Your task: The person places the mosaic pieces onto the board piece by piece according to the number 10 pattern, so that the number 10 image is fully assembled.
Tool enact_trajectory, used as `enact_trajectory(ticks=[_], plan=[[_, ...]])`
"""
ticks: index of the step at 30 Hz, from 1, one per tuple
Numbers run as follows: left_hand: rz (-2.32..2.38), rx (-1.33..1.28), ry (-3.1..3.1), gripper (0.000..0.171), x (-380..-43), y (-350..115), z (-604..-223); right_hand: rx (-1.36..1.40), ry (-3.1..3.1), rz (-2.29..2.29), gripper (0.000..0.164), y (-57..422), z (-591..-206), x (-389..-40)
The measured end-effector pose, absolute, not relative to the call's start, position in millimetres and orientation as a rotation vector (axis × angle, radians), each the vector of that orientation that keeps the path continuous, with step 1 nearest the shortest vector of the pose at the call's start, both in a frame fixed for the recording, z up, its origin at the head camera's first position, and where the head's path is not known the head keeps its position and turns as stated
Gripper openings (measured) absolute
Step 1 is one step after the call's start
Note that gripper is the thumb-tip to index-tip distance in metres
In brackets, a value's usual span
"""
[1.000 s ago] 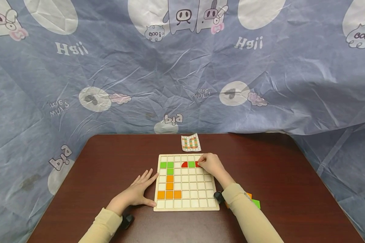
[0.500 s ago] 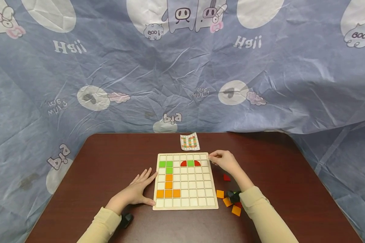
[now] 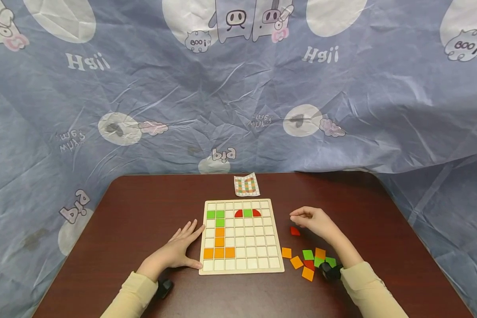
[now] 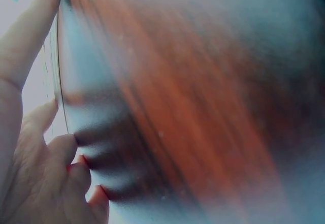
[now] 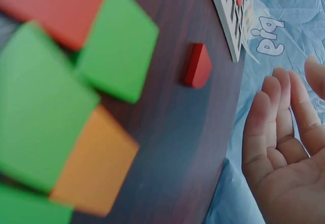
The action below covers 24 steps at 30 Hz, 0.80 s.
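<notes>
A pale wooden grid board (image 3: 241, 238) lies on the table, with green, orange and red pieces set in some of its squares. My left hand (image 3: 176, 249) rests at the board's left edge, fingers spread, thumb and a fingertip touching its rim. To the right of the board, my right hand (image 3: 312, 221) hovers with loosely bent fingers and nothing in them. Just below that hand lies a red quarter-round piece (image 3: 295, 231). In the right wrist view the right hand (image 5: 289, 142) shows a bare palm, apart from the red piece (image 5: 198, 66).
A loose group of orange squares (image 3: 308, 274), green squares (image 3: 308, 255) and a red piece (image 3: 309, 264) lies right of the board, partly under the right wrist camera. A small printed pattern card (image 3: 246, 185) lies behind the board. A patterned cloth (image 3: 230, 88) hangs behind the table.
My right hand has left the red quarter-round piece in the board's upper row and moved right, off the board. The loose pieces are now uncovered. My left hand stays at the board's edge.
</notes>
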State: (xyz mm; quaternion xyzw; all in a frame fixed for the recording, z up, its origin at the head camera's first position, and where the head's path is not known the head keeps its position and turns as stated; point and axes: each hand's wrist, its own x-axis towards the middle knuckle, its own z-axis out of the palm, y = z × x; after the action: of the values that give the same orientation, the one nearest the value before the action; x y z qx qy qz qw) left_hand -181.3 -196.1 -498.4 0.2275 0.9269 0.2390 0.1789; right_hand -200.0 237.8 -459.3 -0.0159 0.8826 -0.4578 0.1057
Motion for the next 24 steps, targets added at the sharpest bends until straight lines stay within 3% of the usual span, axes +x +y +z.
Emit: enact_trajectory(ticks=[24], plan=[[0.692,0.624,2.601,0.114,-180,-196,-498,-0.032,2.566,-1.299,0.04,290,-482,-134]])
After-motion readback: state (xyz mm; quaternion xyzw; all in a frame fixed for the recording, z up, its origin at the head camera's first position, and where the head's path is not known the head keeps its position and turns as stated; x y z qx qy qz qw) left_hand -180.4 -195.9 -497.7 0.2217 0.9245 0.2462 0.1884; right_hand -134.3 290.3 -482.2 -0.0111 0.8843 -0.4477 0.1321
